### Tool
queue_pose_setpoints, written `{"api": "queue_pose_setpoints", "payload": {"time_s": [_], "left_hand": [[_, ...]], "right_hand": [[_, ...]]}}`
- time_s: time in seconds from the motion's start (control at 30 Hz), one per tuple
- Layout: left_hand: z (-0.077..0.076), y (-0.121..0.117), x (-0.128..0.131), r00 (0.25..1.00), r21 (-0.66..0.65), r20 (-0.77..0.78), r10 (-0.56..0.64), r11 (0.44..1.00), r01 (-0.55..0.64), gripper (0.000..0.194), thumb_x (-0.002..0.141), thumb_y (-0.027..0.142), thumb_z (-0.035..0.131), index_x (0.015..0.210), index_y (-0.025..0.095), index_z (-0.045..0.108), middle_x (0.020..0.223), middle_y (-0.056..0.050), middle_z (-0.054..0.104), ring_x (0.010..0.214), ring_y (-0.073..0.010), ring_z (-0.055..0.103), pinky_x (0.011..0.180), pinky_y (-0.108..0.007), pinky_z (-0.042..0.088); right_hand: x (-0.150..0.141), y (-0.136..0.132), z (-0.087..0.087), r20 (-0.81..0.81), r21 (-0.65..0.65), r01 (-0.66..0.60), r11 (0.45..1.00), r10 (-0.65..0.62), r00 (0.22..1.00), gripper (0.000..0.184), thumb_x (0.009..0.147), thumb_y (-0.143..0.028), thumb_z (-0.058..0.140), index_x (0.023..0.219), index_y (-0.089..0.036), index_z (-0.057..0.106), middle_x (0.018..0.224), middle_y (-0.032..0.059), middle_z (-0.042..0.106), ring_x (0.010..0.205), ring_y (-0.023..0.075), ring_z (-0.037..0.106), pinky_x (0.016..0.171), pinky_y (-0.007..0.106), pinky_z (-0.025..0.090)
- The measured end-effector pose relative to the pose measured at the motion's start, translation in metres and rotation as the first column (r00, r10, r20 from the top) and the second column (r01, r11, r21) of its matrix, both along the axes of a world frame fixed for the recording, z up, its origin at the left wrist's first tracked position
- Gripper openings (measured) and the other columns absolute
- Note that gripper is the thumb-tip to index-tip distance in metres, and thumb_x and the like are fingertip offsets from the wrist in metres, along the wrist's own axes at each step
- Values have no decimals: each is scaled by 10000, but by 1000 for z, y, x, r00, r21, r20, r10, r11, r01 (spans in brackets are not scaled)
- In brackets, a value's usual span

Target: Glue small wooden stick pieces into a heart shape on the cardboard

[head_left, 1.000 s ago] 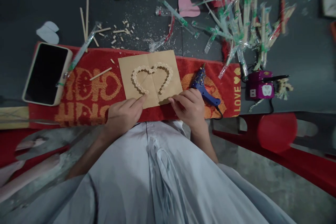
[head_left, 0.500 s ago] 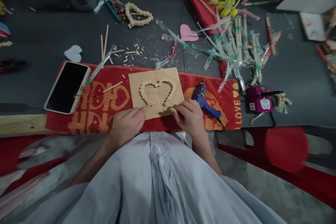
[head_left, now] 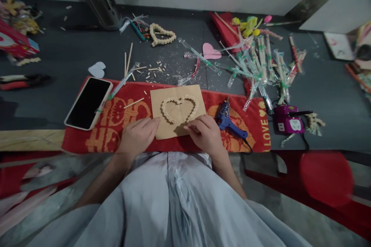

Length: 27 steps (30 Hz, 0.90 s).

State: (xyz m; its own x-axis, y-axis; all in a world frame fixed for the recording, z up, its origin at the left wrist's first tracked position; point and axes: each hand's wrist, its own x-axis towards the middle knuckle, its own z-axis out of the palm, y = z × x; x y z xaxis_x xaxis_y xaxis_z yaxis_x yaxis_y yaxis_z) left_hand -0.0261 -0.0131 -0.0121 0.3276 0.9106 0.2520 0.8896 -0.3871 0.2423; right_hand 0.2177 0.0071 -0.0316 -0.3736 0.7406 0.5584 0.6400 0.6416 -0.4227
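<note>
A creased sheet of brown paper [head_left: 191,90] lies on the red towel in front of me. On it a heart outline [head_left: 165,112] of short pale stick pieces stands raised, with a gap at its bottom point. My left hand [head_left: 138,134] has its fingers curled together, their tips on the paper's left edge. At the paper's lower right, my right hand [head_left: 205,133] is closed in a pinch by the heart's right end; anything between the fingertips is too small to make out. A blue glue gun [head_left: 230,120] rests to the right of that hand.
The red towel [head_left: 116,139] runs along the table's front edge, under a phone [head_left: 88,103]. Loose sticks [head_left: 133,103] and cut bits lie behind. Wrapped stick bundles [head_left: 262,56], a finished heart frame [head_left: 162,40], a purple box [head_left: 290,119] and pliers [head_left: 24,81] surround it.
My left hand has drawn back from the heart's lower left end to the paper's left edge. My right hand stays close to the heart's right end. The view has shifted slightly upward.
</note>
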Motion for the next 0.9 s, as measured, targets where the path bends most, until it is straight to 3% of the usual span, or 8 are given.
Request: {"api": "queue_pose_setpoints", "payload": {"time_s": [0.07, 0.13, 0.2, 0.3, 0.4, 0.63, 0.9], "left_hand": [[6, 9, -2, 999, 46, -46, 3, 999, -1, 260, 1008, 244, 503, 955, 209, 755, 844, -46, 785, 739, -164, 722, 662, -287, 486], [14, 19, -3, 995, -33, -100, 9, 999, -12, 287, 1011, 258, 471, 924, 212, 741, 855, -58, 782, 768, -178, 727, 667, -289, 483], [23, 32, -3, 975, -139, -210, 76, 984, -107, 288, 996, 288, 462, 907, 201, 722, 818, -73, 765, 764, -214, 722, 630, -308, 450], [35, 56, -5, 923, -240, -343, 176, 933, -267, 279, 967, 300, 457, 1019, 177, 701, 835, -86, 762, 746, -245, 712, 603, -317, 404], [42, 86, -10, 921, -268, -341, 191, 919, -290, 355, 959, 326, 439, 1163, 184, 692, 904, -97, 773, 826, -275, 718, 660, -332, 436], [28, 159, -24, 955, -327, -232, 183, 910, -254, 362, 908, 327, 505, 1134, 213, 763, 1036, -89, 774, 991, -275, 690, 807, -343, 479], [16, 196, -20, 958, -306, -214, 193, 917, -254, 404, 889, 305, 495, 1180, 219, 763, 1106, -95, 775, 1017, -283, 670, 822, -361, 471]], "right_hand": [[-2, 1, 2, 2, -9, -19, 1000, 19, 1000, 188, 957, -271, 628, 780, -212, 603, 706, 22, 630, 685, 157, 514, 646, 290, 418], [-4, 2, 4, 0, -1, -45, 999, 45, 999, 195, 959, -283, 624, 781, -210, 594, 700, 25, 625, 686, 158, 513, 645, 288, 419], [-5, 3, 5, 0, 14, -68, 998, 68, 998, 174, 948, -267, 641, 794, -203, 595, 699, 25, 628, 676, 153, 509, 641, 282, 421], [-6, 4, 5, 5, 13, -71, 997, 71, 997, 158, 945, -252, 646, 804, -194, 606, 687, 17, 625, 659, 146, 514, 630, 279, 414], [-8, 5, 4, 18, 8, -73, 997, 73, 997, 183, 960, -258, 626, 791, -188, 618, 673, 14, 616, 652, 138, 522, 632, 276, 409], [-12, 6, 8, 41, 46, -84, 995, 82, 996, 204, 974, -243, 588, 778, -195, 612, 661, 14, 628, 654, 141, 541, 629, 267, 433], [-8, 5, 4, 54, 19, -93, 995, 92, 994, 143, 948, -230, 630, 810, -200, 606, 679, 12, 627, 651, 142, 538, 632, 264, 401]]}}
